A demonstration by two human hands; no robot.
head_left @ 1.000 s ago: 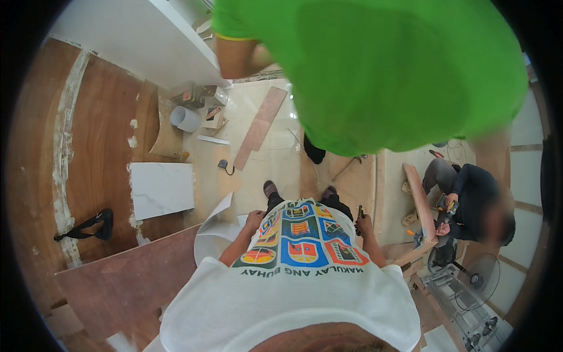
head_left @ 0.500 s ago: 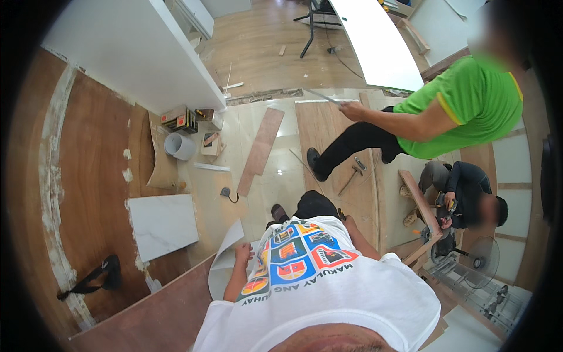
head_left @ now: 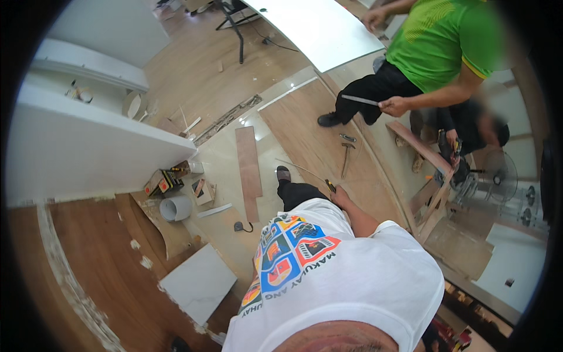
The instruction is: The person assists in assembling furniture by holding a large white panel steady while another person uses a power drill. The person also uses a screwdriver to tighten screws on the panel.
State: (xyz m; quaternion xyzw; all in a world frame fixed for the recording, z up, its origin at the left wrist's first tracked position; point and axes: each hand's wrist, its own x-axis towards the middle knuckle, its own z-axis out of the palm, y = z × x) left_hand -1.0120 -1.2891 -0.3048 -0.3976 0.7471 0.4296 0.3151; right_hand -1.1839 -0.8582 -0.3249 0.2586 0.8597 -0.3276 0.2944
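- The right hand [head_left: 339,197] is closed around a small yellow-and-black tool [head_left: 330,186], now clear of the shirt and above the wooden board [head_left: 305,126] on the floor; half a second ago it sat close against the body.
- The left hand, seen earlier beside a curled white sheet, is now out of sight, so its state cannot be told; that sheet has left the view too.
- The hammer [head_left: 346,158] and the cutter [head_left: 348,138] lie on the board, beyond the tool; a thin rod [head_left: 296,167] reaches toward it.
- The view has swung round: the reddish plank [head_left: 248,170], tape measure [head_left: 239,226] and marbled panel [head_left: 200,284] appear at new angles, and more shows behind the white partition [head_left: 94,141].
- The co-worker in green [head_left: 437,47] holds a metal strip [head_left: 360,100] before dark trousers; the other hand, hidden before, shows near the white bench [head_left: 322,35].
- A second co-worker [head_left: 466,126], in dark clothing, is now partly covered by the first.
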